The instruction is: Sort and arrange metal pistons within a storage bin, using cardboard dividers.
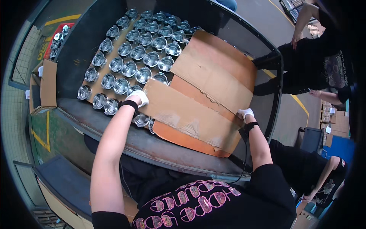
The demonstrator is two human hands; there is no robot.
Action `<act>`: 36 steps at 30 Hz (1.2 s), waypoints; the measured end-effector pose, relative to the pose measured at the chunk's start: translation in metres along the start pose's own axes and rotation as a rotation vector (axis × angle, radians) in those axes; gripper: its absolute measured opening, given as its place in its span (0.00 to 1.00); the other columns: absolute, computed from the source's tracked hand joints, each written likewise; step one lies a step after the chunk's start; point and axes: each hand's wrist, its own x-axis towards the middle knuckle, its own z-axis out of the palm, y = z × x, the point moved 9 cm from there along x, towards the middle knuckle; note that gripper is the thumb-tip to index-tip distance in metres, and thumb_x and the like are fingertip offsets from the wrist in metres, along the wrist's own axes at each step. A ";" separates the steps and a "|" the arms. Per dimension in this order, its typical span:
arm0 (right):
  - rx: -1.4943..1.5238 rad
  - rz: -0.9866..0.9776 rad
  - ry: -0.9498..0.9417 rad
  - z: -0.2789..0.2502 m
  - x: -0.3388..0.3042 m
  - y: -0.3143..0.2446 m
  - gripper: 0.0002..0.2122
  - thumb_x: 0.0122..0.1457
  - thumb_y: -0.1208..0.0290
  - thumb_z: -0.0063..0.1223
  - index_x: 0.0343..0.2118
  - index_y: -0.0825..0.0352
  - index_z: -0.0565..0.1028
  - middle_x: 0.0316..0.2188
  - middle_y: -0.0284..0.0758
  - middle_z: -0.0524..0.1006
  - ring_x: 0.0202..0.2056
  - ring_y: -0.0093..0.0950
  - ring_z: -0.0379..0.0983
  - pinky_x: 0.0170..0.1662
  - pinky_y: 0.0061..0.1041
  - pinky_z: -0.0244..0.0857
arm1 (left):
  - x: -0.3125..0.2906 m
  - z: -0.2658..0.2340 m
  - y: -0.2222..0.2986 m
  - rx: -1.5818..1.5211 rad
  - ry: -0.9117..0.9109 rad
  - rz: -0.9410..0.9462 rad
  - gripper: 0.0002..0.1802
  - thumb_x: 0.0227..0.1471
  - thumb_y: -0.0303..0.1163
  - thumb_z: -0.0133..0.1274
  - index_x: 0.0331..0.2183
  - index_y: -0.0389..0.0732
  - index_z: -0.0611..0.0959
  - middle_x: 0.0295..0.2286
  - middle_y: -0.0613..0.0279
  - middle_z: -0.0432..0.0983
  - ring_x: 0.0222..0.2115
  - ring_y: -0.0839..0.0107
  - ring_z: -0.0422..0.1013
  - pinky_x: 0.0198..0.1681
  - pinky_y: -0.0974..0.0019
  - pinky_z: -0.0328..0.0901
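Rows of shiny, cup-like metal parts stand on a brown sheet inside a large dark metal bin. Over the right side of these rows lies an orange-brown board. Two strips of cardboard rest on it, a far cardboard strip and a near cardboard strip. My left hand, in a white glove, grips the near strip's left end, close to the metal parts. At that strip's right end, my right hand, also gloved, is closed on the edge. Both wrists carry black bands.
The bin's walls rise around the parts. A cardboard box and a red crate of metal parts stand beyond its left side. People stand at the right, one person beside the bin. A dark cart is at the lower left.
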 end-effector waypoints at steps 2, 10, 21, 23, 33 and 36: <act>-0.149 -0.102 0.177 -0.025 -0.053 -0.067 0.28 0.45 0.57 0.62 0.48 0.69 0.72 0.47 0.44 0.75 0.47 0.41 0.73 0.47 0.33 0.68 | -0.020 0.011 -0.025 0.083 -0.144 -0.051 0.27 0.45 0.47 0.54 0.44 0.39 0.81 0.45 0.47 0.74 0.47 0.54 0.71 0.50 0.58 0.65; -0.095 -0.853 0.531 -0.074 -0.080 -0.223 0.31 0.48 0.59 0.58 0.56 0.63 0.66 0.54 0.43 0.70 0.51 0.42 0.69 0.54 0.35 0.63 | -0.124 -0.055 0.052 -0.070 0.154 0.147 0.32 0.54 0.50 0.45 0.49 0.33 0.75 0.47 0.43 0.72 0.49 0.50 0.69 0.53 0.57 0.62; -0.229 -0.653 0.195 -0.019 -0.023 -0.255 0.29 0.55 0.41 0.45 0.44 0.65 0.75 0.42 0.41 0.78 0.46 0.39 0.74 0.51 0.33 0.64 | -0.298 -0.068 -0.008 -0.687 0.513 0.066 0.25 0.56 0.39 0.53 0.52 0.36 0.73 0.45 0.52 0.74 0.46 0.66 0.71 0.51 0.66 0.64; -0.337 -0.699 0.173 -0.007 -0.015 -0.256 0.35 0.56 0.36 0.38 0.51 0.67 0.71 0.46 0.43 0.76 0.48 0.40 0.72 0.53 0.32 0.62 | -0.307 -0.049 -0.027 -0.787 0.539 0.065 0.25 0.56 0.35 0.53 0.53 0.36 0.72 0.47 0.56 0.72 0.48 0.68 0.69 0.52 0.66 0.63; -0.006 -0.803 0.283 -0.005 -0.060 -0.260 0.31 0.62 0.42 0.31 0.39 0.67 0.78 0.39 0.49 0.77 0.45 0.46 0.71 0.50 0.38 0.62 | -0.354 -0.027 -0.056 -0.952 0.682 -0.081 0.25 0.57 0.35 0.53 0.54 0.36 0.71 0.46 0.59 0.72 0.48 0.72 0.67 0.51 0.69 0.62; 0.034 -0.858 0.485 -0.061 -0.099 -0.263 0.31 0.62 0.41 0.31 0.33 0.66 0.79 0.32 0.49 0.78 0.37 0.48 0.73 0.44 0.42 0.65 | -0.348 -0.028 -0.052 -0.957 0.668 -0.003 0.25 0.57 0.35 0.53 0.53 0.36 0.72 0.46 0.59 0.72 0.47 0.73 0.68 0.51 0.69 0.62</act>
